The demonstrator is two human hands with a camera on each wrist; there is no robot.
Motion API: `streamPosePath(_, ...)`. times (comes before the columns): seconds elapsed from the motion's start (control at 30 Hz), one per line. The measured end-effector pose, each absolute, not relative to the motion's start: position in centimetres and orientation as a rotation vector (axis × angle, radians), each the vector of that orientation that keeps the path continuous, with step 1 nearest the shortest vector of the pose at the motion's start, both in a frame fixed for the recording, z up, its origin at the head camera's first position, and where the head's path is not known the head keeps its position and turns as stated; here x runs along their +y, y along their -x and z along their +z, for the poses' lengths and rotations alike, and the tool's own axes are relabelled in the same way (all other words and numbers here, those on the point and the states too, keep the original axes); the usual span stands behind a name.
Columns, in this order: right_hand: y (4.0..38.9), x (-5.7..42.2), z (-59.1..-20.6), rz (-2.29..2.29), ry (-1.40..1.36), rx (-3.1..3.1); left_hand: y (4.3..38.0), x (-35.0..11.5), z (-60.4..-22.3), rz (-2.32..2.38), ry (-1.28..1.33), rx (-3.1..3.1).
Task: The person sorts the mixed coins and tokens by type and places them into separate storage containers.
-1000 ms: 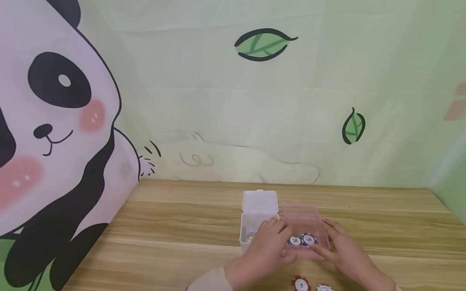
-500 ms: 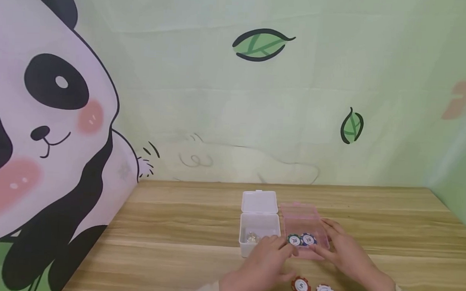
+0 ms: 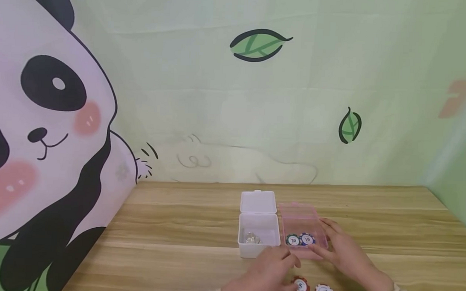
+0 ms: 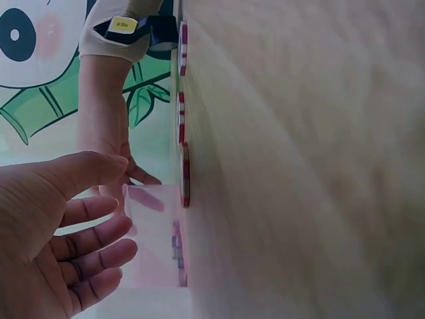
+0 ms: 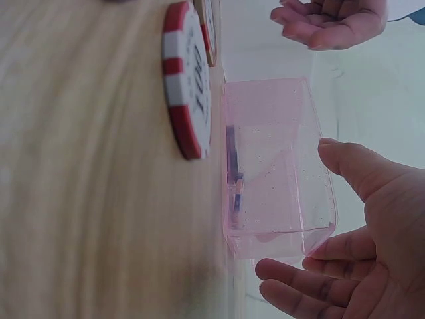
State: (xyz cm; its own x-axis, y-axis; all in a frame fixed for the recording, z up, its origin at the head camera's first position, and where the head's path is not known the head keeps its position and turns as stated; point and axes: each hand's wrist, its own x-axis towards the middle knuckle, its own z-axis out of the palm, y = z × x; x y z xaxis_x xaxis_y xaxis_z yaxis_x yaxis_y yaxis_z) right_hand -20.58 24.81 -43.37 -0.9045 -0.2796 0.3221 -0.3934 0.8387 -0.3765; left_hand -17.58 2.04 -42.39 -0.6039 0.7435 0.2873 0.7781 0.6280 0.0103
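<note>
My right hand [image 3: 348,252] holds the right side of an open pink see-through plastic box [image 3: 304,253], thumb at the front and fingers along the side. Inside lie a green poker chip marked 20 [image 3: 293,240] and a blue one marked 10 [image 3: 307,239]. My left hand [image 3: 267,271] is in front of the boxes, fingers loosely curled and holding nothing. Its thumb overlaps a red poker chip marked 5 [image 3: 301,286] in the head view. Right of that chip lies a red-and-white poker chip marked 100 [image 5: 192,93] on the table.
An open white plastic box [image 3: 258,251] stands left of the pink one, with small clear shiny pieces [image 3: 252,238] inside. Another red-edged chip [image 4: 182,46] shows toward the right sleeve in the left wrist view. A panda-print cloth [image 3: 204,97] rises behind the wooden table [image 3: 176,229].
My left hand has drawn back from over the boxes toward the red 5 chip, uncovering the white box's inside. My right hand stays at the pink box.
</note>
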Motion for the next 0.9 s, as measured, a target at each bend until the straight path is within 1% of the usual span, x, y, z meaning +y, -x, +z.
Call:
streamPosePath(0.47,20.4,24.8,-43.2,0.649,-0.509,-2.763,17.8,2.9,-42.7,-0.14,1.285,-2.64)
streamPosePath(0.73,20.4,24.9,-43.3,0.66,-0.5,-2.768,18.0,3.4,-43.8,-0.121,1.326,-2.587)
streamPosePath(0.9,20.4,24.8,-43.3,0.663,-0.505,-2.762,18.0,3.6,-43.8,-0.136,1.321,-2.668)
